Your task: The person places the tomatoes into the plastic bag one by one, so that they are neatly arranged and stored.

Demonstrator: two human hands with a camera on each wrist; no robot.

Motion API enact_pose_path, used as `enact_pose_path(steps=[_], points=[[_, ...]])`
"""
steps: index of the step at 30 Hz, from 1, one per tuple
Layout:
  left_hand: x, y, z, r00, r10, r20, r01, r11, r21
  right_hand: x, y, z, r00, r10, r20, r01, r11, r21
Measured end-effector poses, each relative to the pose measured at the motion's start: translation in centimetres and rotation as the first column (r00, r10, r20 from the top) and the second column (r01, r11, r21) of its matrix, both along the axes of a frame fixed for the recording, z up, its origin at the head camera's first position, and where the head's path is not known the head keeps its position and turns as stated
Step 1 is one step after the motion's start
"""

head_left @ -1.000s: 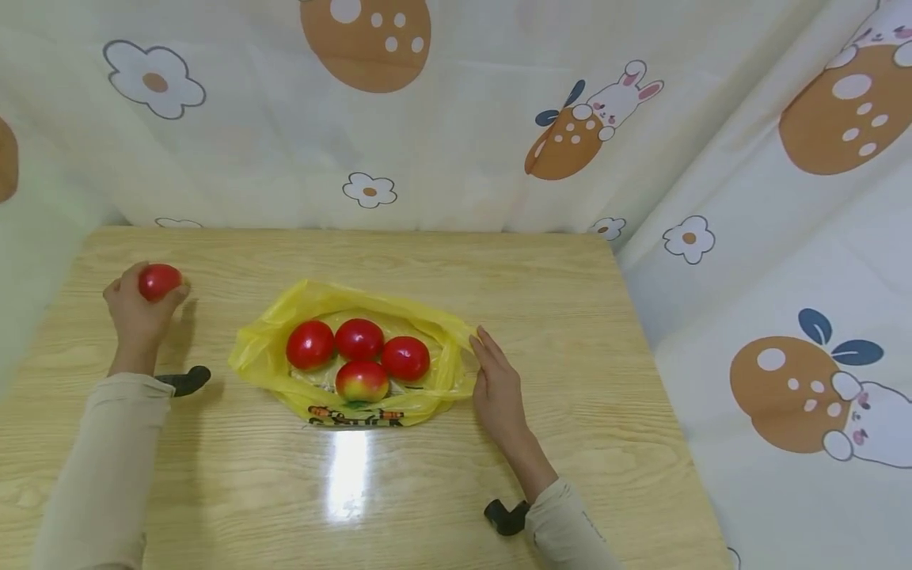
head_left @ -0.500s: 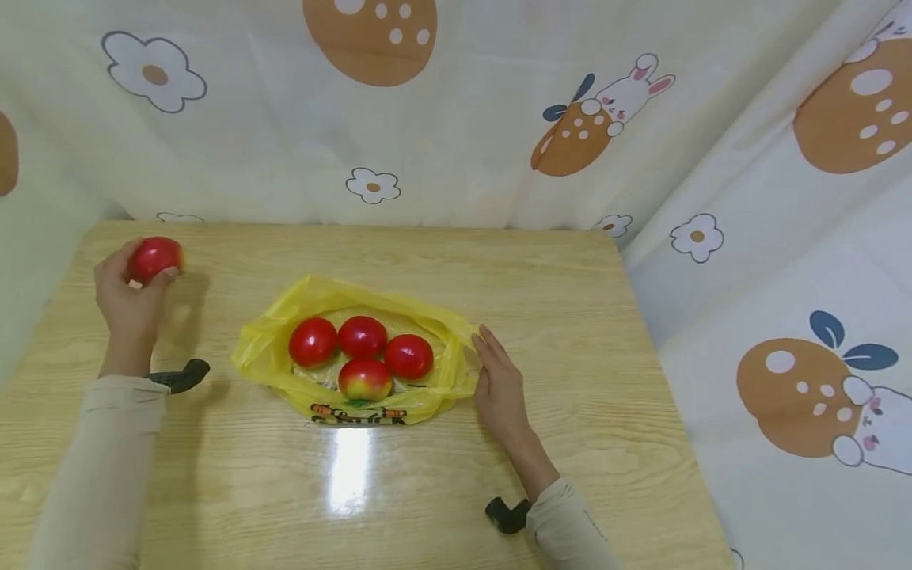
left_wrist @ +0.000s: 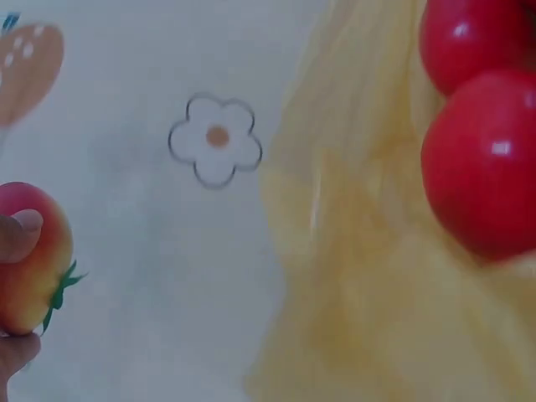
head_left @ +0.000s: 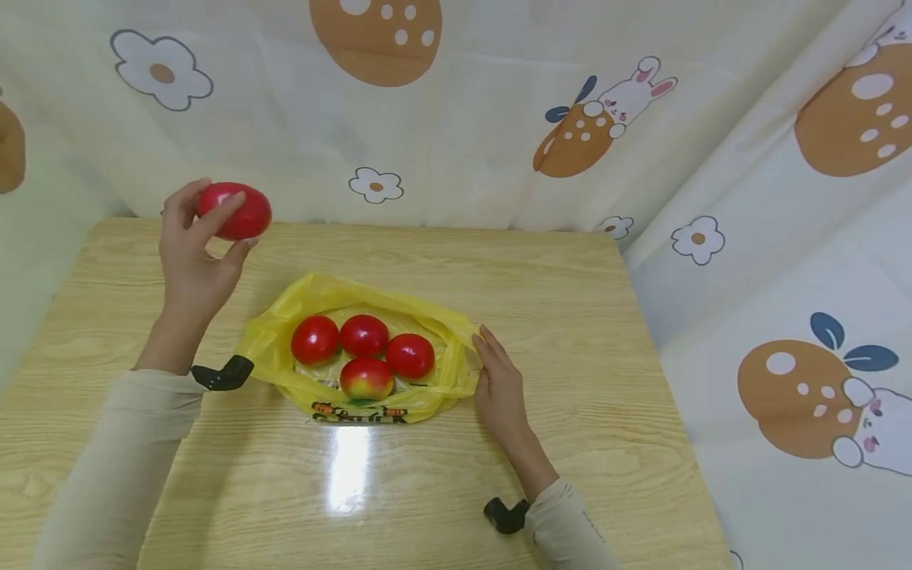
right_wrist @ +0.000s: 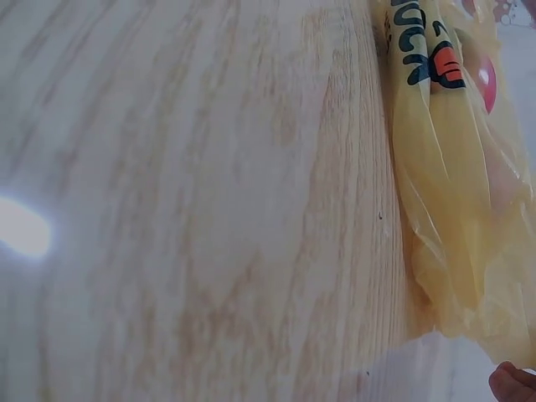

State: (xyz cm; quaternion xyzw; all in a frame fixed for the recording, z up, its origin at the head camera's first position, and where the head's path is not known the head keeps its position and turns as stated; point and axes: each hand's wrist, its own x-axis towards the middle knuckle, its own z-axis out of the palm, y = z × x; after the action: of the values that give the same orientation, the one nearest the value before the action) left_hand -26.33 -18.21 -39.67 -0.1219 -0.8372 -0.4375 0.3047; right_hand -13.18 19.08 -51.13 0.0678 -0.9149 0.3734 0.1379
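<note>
My left hand [head_left: 199, 261] grips a red tomato [head_left: 238, 212], raised above the far left part of the table. In the left wrist view, that tomato [left_wrist: 33, 260] shows a yellowish end with green sepals, with the thumb and a finger on it. A yellow plastic bag [head_left: 278, 348] lies with its mouth spread wide at the middle. Inside it sit several tomatoes [head_left: 365, 336], one of them partly yellow [head_left: 366, 380]. At the bag's right edge, my right hand [head_left: 502, 392] holds the plastic between thumb and fingers; only a fingertip [right_wrist: 511, 383] shows in the right wrist view.
The wood-grain table [head_left: 570, 317] reaches back to a patterned curtain [head_left: 484, 119], which also hangs along the right side. Black wrist-camera pieces [head_left: 224, 374] jut out at both wrists. Light glares on the table [head_left: 349, 467] in front of the bag.
My left hand has lifted the tomato from the far left and swung it up and rightward, closer to the bag. The right hand and the bag have stayed in place.
</note>
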Motion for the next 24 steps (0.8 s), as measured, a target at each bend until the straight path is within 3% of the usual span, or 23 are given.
enact_pose_path(steps=[3, 11, 16, 24], points=[[0.5, 1.5, 0.4, 0.995, -0.084, -0.055, 0.08, 0.994, -0.071, 0.0, 0.0, -0.1, 1.0, 0.001, -0.006, -0.001, 1.0, 0.009], [1.8, 3.9, 0.9, 0.978, -0.205, -0.038, 0.196, 0.967, -0.163, -0.1, 0.1, -0.2, 1.0, 0.001, 0.016, -0.001, 1.0, 0.01], [2.4, 4.9, 0.5, 0.968, -0.252, -0.016, 0.245, 0.953, -0.18, 0.1, 0.0, -0.2, 0.999, 0.003, 0.034, -0.003, 1.0, -0.001], [2.5, 6.6, -0.5, 0.943, -0.33, 0.034, 0.329, 0.919, -0.215, 0.1, -0.1, -0.2, 1.0, -0.003, 0.018, 0.004, 1.0, -0.003]])
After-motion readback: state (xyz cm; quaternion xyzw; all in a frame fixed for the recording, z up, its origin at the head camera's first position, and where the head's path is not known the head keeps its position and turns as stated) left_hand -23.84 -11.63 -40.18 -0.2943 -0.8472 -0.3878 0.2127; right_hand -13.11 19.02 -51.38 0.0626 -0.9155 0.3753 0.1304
